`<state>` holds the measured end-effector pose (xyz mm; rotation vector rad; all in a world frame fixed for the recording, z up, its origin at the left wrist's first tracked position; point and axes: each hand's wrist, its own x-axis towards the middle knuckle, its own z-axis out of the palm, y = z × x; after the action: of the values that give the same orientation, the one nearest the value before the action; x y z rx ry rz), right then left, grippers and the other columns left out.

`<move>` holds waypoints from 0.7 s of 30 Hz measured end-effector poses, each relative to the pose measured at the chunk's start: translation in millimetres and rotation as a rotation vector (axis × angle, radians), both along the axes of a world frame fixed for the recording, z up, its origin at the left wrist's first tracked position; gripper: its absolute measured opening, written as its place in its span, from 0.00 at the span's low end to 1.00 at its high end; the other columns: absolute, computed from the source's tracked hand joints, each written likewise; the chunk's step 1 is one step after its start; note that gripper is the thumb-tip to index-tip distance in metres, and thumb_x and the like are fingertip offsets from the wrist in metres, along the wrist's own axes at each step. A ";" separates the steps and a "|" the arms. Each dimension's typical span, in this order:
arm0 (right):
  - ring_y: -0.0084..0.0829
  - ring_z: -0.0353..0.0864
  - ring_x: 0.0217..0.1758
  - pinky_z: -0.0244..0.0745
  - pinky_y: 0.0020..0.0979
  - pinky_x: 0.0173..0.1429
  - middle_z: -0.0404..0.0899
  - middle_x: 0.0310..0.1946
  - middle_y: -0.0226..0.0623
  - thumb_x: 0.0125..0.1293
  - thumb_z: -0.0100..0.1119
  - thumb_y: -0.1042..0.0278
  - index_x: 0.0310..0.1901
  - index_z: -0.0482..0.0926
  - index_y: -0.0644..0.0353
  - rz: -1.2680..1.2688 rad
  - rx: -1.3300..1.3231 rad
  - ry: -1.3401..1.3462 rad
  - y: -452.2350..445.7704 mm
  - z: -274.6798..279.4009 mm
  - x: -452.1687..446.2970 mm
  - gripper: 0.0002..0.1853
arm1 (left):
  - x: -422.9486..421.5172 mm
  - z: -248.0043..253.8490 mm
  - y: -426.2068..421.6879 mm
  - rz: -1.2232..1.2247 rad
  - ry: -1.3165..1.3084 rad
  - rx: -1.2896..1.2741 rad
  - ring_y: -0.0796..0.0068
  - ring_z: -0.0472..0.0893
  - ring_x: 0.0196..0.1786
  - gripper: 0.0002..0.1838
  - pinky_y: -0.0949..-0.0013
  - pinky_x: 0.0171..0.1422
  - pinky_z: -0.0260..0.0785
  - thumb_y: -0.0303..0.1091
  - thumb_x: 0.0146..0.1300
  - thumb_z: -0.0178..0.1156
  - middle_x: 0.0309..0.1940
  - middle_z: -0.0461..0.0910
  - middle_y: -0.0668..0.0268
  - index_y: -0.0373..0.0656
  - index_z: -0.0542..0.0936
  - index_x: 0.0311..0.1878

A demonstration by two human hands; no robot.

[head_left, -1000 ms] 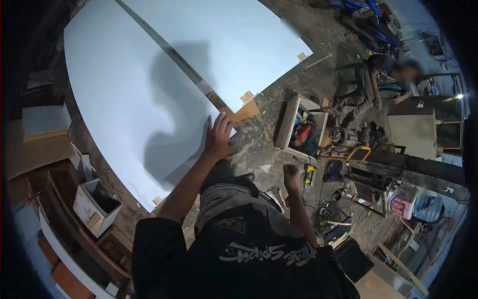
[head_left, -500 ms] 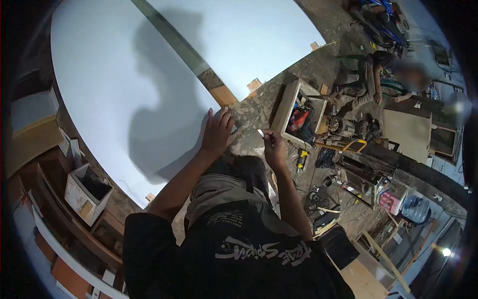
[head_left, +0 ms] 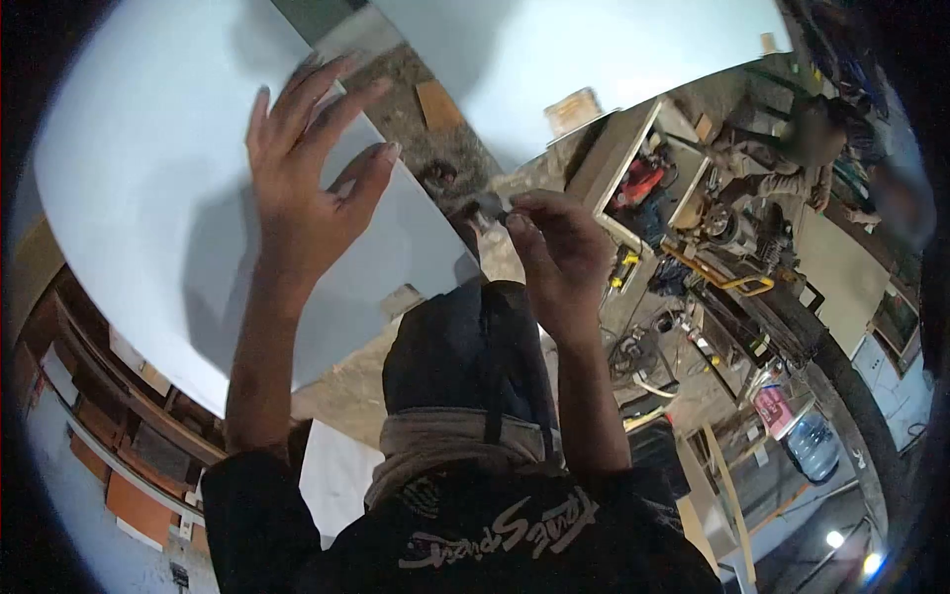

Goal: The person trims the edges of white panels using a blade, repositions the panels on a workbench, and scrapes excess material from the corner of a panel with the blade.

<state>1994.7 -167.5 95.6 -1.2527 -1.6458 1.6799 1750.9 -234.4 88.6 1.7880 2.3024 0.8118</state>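
Note:
A large white panel [head_left: 119,168] lies at the left, its straight edge running down toward my legs. My left hand [head_left: 312,188] is over this panel near that edge, fingers spread and holding nothing; whether the fingertips touch it I cannot tell. Beyond the panel's end, my right hand [head_left: 564,257] pinches a small flat piece [head_left: 490,208] between thumb and fingers. That piece looks dark and blurred, so its exact kind is unclear. A second white panel [head_left: 614,45] lies at the top, with a gap between the two.
Wooden blocks [head_left: 574,111] sit at the second panel's edge. To the right stands a wooden box [head_left: 604,163] holding a red tool [head_left: 641,183]. Farther right are a yellow-handled saw [head_left: 732,284], a water bottle [head_left: 813,445] and a seated person [head_left: 782,168]. Shelving [head_left: 119,396] lines the left.
My left hand has lifted from the panel's corner and moved up and left, its fingers now spread. The right hand has come nearer, raised, still pinching the small piece. The camera view has shifted.

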 end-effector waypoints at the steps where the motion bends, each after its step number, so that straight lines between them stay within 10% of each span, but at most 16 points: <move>1: 0.24 0.82 0.45 0.76 0.29 0.53 0.85 0.44 0.38 0.68 0.62 0.78 0.48 0.81 0.65 0.010 0.010 0.001 0.7 -4.1 1.4 0.08 | -0.5 -0.9 -3.1 -0.095 0.017 -0.051 0.62 0.69 0.73 0.20 0.43 0.81 0.45 0.40 0.62 0.68 0.64 0.77 0.66 0.54 0.82 0.58; 12: 0.26 0.82 0.41 0.76 0.27 0.51 0.82 0.39 0.41 0.63 0.63 0.85 0.46 0.78 0.68 -0.020 -0.101 0.143 -4.5 -27.3 -23.4 0.11 | -3.0 14.6 1.9 -0.378 0.168 -0.330 0.58 0.73 0.70 0.17 0.45 0.81 0.45 0.48 0.67 0.55 0.50 0.87 0.69 0.52 0.88 0.44; 21: 0.34 0.86 0.44 0.82 0.31 0.48 0.83 0.38 0.46 0.63 0.63 0.86 0.44 0.74 0.68 0.168 0.216 0.038 -5.1 -27.4 -25.0 0.11 | -4.9 12.7 3.0 -0.518 0.106 -0.279 0.55 0.76 0.67 0.08 0.39 0.79 0.45 0.40 0.61 0.63 0.46 0.87 0.70 0.51 0.87 0.40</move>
<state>1969.8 -172.5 68.2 -0.9974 -1.8970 1.5591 1746.0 -231.4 101.2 2.1758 1.7529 0.3012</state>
